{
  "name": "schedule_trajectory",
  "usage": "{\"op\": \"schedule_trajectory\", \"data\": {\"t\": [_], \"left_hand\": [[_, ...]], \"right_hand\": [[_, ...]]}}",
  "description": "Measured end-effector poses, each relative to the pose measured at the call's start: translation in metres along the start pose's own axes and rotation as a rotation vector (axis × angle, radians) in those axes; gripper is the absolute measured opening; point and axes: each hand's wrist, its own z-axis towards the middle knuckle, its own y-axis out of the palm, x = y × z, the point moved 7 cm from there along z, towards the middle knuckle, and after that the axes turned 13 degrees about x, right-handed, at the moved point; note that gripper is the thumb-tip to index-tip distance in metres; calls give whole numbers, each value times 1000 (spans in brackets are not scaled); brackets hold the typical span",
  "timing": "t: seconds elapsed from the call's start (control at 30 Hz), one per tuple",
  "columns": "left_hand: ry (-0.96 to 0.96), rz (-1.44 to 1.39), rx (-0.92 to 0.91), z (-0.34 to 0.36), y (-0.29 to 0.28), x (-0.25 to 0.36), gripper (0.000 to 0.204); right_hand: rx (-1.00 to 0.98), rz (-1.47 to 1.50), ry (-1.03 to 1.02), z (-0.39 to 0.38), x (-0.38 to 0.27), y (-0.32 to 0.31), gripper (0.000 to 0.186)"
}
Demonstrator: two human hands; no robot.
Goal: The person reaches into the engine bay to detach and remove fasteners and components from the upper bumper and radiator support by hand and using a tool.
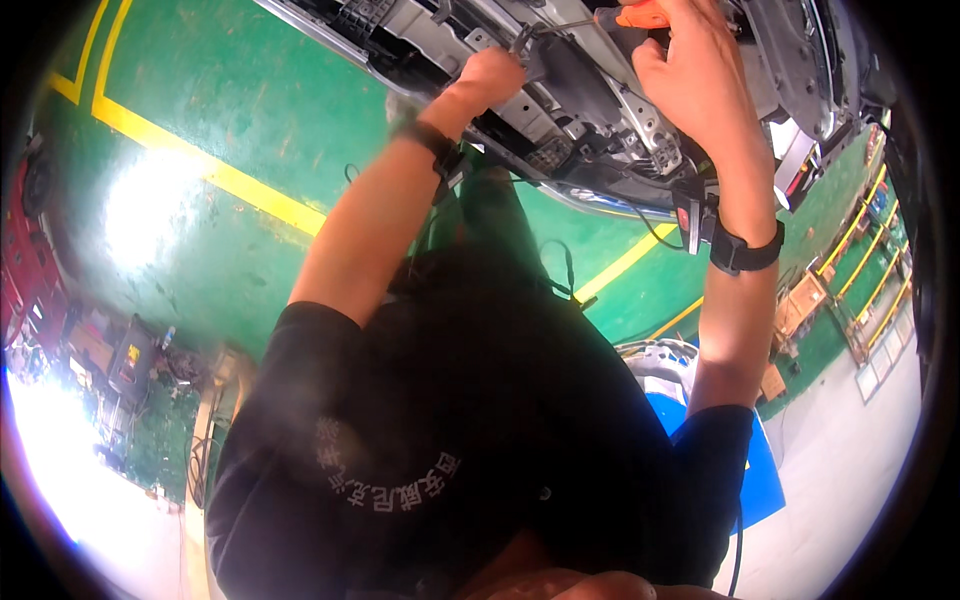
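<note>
At the top of the view, my right hand [690, 80] is closed round the orange handle of a screwdriver [645, 14]. Its thin shaft points left across a car's open front end [590, 100]. My left hand [492, 78] is closed in a fist over the grey metal and black plastic parts, close to the shaft's far end. Its fingertips face away, so what they grip, if anything, is hidden. Between the two hands lies a dark plastic part [575, 75]. Each wrist wears a black strap with a small device.
Green floor [240, 60] with yellow lines [250, 198] spreads around the car. A blue panel [765, 470] stands behind my right elbow. Wooden crates [800, 300] and yellow rails [855, 235] are at the right. Clutter and a red vehicle [30, 250] sit at the left.
</note>
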Motion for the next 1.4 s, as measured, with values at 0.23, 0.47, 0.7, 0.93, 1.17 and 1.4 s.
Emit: {"op": "schedule_trajectory", "data": {"t": [0.23,0.47,0.7,0.93,1.17,1.4], "left_hand": [[-146,-444,-114,2,12,-33,36],[-175,-594,-128,3,3,-32,35],[-151,-594,-178,5,9,-31,36],[-67,-544,-260,27,24,-27,37],[73,-73,178,29,17,-35,37],[195,17,287,18,8,-25,33]], "right_hand": [[125,-153,-15,-1,16,-6,17],[126,-12,29,-11,22,-4,17],[175,20,131,-13,35,-6,17],[207,112,158,-19,34,-5,16],[185,353,390,-27,27,-2,17],[359,374,250,-62,69,-3,23]]}}
